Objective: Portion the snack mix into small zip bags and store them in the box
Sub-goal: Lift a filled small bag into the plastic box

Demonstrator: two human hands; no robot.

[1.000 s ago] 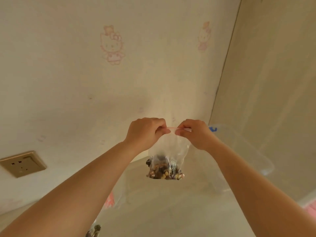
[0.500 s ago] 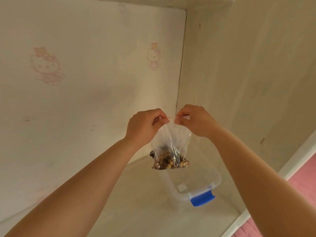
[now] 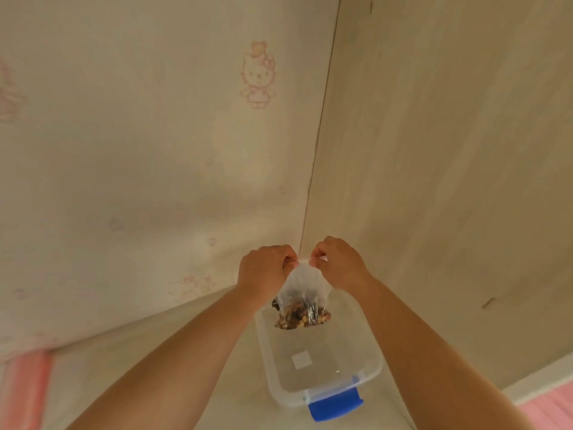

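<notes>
head view, looking down, close over box

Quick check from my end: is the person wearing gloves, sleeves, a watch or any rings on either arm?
None visible. The left hand and right hand are bare, without gloves, and both forearms are uncovered to the frame edge. No watch, bracelet or ring shows.

Left hand, right hand pinching.
</notes>
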